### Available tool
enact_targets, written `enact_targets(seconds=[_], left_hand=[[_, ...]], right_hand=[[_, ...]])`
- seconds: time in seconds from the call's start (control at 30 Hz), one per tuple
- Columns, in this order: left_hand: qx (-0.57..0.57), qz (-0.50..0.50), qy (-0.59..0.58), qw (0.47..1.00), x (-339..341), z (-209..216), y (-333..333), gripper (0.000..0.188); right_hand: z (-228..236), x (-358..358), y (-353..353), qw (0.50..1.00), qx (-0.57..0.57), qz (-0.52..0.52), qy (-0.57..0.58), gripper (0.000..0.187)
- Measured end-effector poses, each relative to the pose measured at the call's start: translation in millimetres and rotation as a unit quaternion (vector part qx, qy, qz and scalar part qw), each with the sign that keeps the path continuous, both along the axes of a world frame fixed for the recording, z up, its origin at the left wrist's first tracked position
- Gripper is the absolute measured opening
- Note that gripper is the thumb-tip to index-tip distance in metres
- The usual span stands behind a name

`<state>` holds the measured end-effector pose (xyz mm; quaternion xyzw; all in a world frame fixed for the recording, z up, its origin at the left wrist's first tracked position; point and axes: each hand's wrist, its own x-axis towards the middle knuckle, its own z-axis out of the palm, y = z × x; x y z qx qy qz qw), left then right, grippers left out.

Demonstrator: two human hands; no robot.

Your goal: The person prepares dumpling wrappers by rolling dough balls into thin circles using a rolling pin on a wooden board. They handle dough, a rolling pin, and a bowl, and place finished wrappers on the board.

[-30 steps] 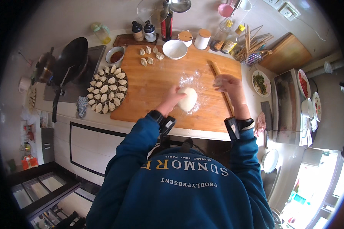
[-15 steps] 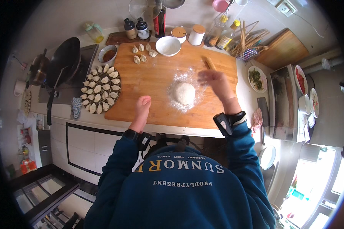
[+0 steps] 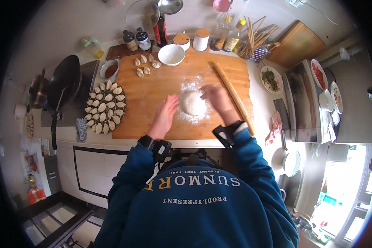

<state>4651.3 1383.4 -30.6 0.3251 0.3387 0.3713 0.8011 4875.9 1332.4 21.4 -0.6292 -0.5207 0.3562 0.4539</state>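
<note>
A round, flour-dusted ball of dough [image 3: 191,103] rests in a patch of white flour on the wooden board [image 3: 146,109]. My left hand [image 3: 165,115] is open just left of the dough, its fingers stretched out and apart from it. On the other side, my right hand [image 3: 216,99] reaches in with empty, slightly blurred fingers extended by the dough's right edge. Whether those fingertips touch it I cannot tell. A long wooden rolling pin [image 3: 232,96] lies slanted along the board's right side, beyond my right hand.
A round tray of folded dumplings [image 3: 106,108] stands left, partly over the board. Several garlic bulbs [image 3: 140,72] and a white bowl [image 3: 171,55] sit at the back. Bottles and jars [image 3: 201,40] line the wall. A cleaver [image 3: 281,113] and plate of greens [image 3: 271,80] lie right.
Both hands have come in toward the dough, the left from lower left, the right from upper right. The rolling pin now lies along the right side. The view has shifted a little.
</note>
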Motion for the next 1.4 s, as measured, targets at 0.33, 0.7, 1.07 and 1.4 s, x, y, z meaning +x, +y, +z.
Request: enact_targets(seconds=[0.33,0.7,1.07,1.4], left_hand=[[-0.034,-0.068,-0.138,0.988,95.0,20.7,-0.8,0.06],[0.524,-0.168,0.538,0.639,92.9,-20.9,16.0,0.076],[0.635,-0.353,0.511,0.458,81.4,-11.3,-2.6,0.067],[0.58,-0.043,0.597,0.552,1.6,11.7,18.6,0.024]], right_hand=[[-39.9,-35.8,10.7,0.981,0.186,-0.059,0.024,0.045],[-16.0,40.5,-49.6,0.974,-0.103,-0.11,-0.167,0.061],[-106.1,115.6,-97.7,0.889,-0.146,-0.214,-0.377,0.035],[-78.6,28.8,-59.3,0.921,0.004,0.063,-0.385,0.024]])
